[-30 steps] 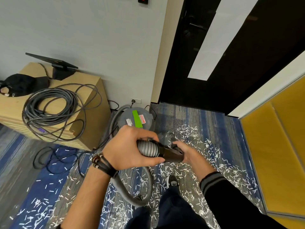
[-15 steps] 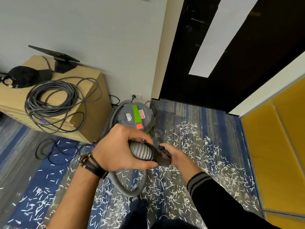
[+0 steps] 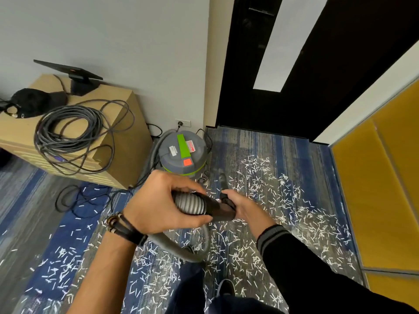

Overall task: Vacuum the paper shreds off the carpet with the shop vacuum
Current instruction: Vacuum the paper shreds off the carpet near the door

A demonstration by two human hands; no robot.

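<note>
Ribbed hose end in left hand, black nozzle in right hand

Bright, even indoor light; shadows faint.
Wide-angle bowing tilts the black door at the frame edges; focus mostly sharp.

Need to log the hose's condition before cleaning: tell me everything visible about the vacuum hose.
The hose is grey, ribbed and flexible, plastic by its look. One stretch curves beside the shop vacuum. Another loops down toward the shred-strewn carpet and rises to the hands. The left hand grips its wider ribbed end, which joins a black nozzle held by the right hand. No damage shows on the parts in view.
</note>
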